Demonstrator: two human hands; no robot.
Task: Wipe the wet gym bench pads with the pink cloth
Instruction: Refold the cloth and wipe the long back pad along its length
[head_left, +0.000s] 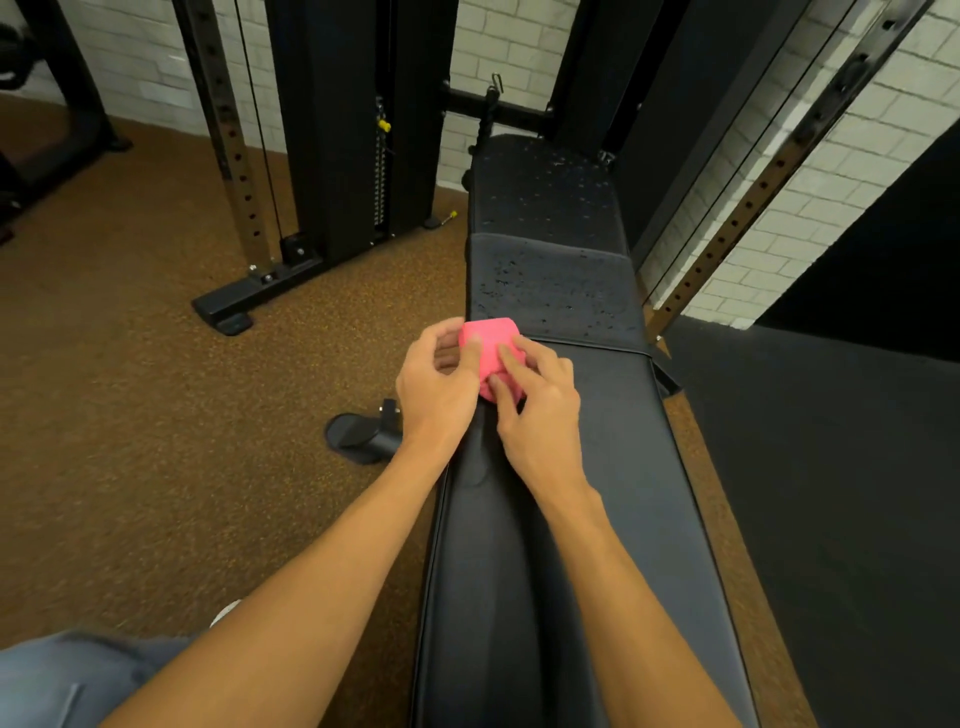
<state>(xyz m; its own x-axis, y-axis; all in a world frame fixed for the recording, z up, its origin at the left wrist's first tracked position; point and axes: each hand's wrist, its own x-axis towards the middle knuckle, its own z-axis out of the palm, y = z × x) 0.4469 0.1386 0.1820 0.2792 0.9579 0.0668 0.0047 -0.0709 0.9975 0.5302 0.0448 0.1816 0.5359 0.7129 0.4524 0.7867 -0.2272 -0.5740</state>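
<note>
Left hand (441, 384) and right hand (540, 410) both gripping pink cloth (491, 345), wadded just above near pad (597, 519), by seam. Droplets cover middle pad (556, 280) and far pad (545, 187). Risk: tight wad only smears water, skips seam and edges. Far pad is a long reach.

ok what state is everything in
pink cloth, balled up between both hands
left hand, grips the cloth
right hand, pinches the cloth
far black vinyl bench pad, dotted with droplets
middle black vinyl pad, dotted with droplets
near long black vinyl pad, no droplets visible
</note>
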